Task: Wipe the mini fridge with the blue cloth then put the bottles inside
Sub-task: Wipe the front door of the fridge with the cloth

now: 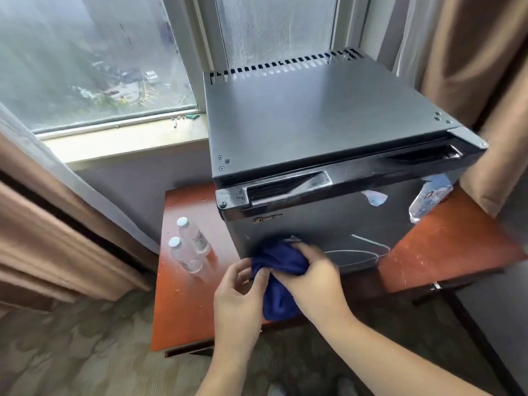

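A black mini fridge (328,115) with its door shut stands on a reddish-brown wooden table (188,304). A bunched blue cloth (281,262) presses against the lower left of the glossy door. My right hand (311,277) grips the cloth from the right. My left hand (240,292) pinches its lower left edge. Two clear water bottles (190,247) with white caps stand side by side on the table, left of the fridge. Bottle-like reflections show on the upper right of the door.
A window with a stone sill (123,138) lies behind and to the left, small items on it. Brown curtains (474,67) hang at both sides. Patterned carpet (71,352) covers the floor below the table's front edge.
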A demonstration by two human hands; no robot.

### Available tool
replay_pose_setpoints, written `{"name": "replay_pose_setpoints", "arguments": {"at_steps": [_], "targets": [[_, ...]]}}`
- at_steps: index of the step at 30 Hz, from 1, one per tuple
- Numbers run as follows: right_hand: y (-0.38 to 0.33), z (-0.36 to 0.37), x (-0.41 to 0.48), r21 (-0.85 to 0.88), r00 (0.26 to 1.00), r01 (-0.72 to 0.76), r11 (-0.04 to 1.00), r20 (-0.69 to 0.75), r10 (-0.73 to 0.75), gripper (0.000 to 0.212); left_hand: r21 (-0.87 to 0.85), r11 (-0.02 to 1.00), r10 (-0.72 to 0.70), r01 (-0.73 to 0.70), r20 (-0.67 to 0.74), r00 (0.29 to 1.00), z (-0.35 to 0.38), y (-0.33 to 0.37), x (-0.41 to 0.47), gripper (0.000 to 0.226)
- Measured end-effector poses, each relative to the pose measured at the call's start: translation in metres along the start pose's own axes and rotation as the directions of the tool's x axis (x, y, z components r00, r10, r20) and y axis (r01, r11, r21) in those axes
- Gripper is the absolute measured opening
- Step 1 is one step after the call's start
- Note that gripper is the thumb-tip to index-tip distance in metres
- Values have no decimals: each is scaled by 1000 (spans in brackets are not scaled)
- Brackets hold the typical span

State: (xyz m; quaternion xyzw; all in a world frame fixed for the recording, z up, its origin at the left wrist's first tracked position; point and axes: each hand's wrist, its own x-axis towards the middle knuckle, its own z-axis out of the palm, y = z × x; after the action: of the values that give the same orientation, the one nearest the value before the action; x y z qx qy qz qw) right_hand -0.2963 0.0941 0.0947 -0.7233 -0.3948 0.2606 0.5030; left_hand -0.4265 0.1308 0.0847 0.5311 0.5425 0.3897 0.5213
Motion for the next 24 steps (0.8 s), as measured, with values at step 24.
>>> {"name": "replay_pose_setpoints", "arguments": {"at_steps": [24], "targets": [[-18, -14, -2, 491, 991, -122, 862, 7, 136, 29, -324, 946, -23, 25, 10, 1000, 10, 31, 20, 3]]}}
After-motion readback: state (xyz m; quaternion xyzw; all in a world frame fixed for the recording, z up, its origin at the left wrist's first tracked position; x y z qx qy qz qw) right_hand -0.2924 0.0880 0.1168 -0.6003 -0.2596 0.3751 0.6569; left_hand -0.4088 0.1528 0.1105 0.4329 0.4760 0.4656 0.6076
